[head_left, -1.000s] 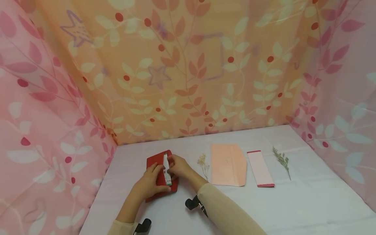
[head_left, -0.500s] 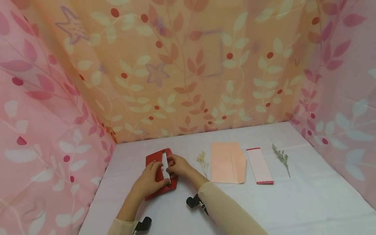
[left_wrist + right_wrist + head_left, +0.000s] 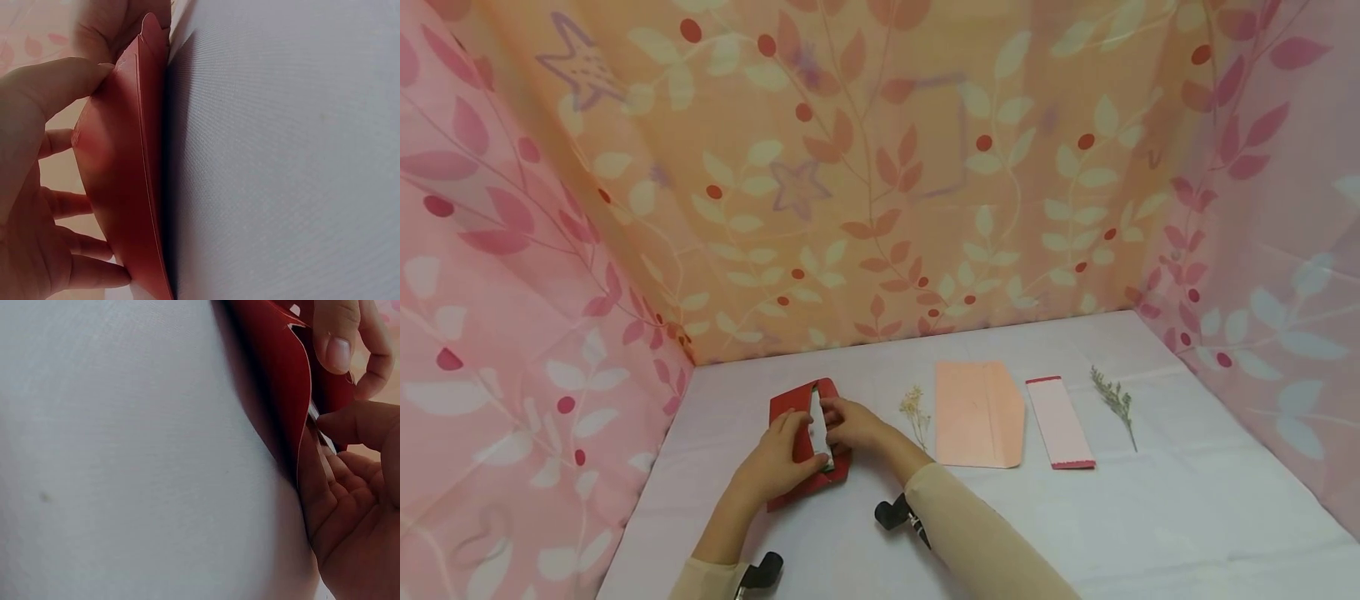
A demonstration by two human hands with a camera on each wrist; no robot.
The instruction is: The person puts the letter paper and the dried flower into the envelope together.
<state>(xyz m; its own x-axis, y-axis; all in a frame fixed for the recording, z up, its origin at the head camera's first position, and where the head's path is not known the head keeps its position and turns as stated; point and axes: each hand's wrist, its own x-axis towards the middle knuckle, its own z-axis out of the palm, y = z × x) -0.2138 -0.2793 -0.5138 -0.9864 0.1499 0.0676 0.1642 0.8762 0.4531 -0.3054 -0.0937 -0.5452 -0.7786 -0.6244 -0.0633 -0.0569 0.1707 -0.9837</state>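
Note:
In the head view a red envelope (image 3: 788,402) lies at the left of the table, its flap side facing right. A white folded paper or card (image 3: 818,425) shows as a narrow strip in its mouth. My left hand (image 3: 771,468) holds the envelope, fingers on its body and thumb at the near end of the mouth. The left wrist view shows the envelope's face (image 3: 119,181) bulging under these fingers. My right hand (image 3: 859,427) pinches the white piece at the mouth, with some fingers behind the flap; the right wrist view shows its thumb (image 3: 356,425) against the edge.
Right of the hands lie a dried yellowish flower sprig (image 3: 913,410), a peach envelope (image 3: 966,417), a pale pink strip with red ends (image 3: 1062,425) and a green dried sprig (image 3: 1116,400). Patterned curtains (image 3: 880,167) enclose the white table (image 3: 1000,533).
The white piece has slid left, deeper into the red envelope, so a narrower strip shows. Both hands stay at the mouth. The head view has shifted slightly.

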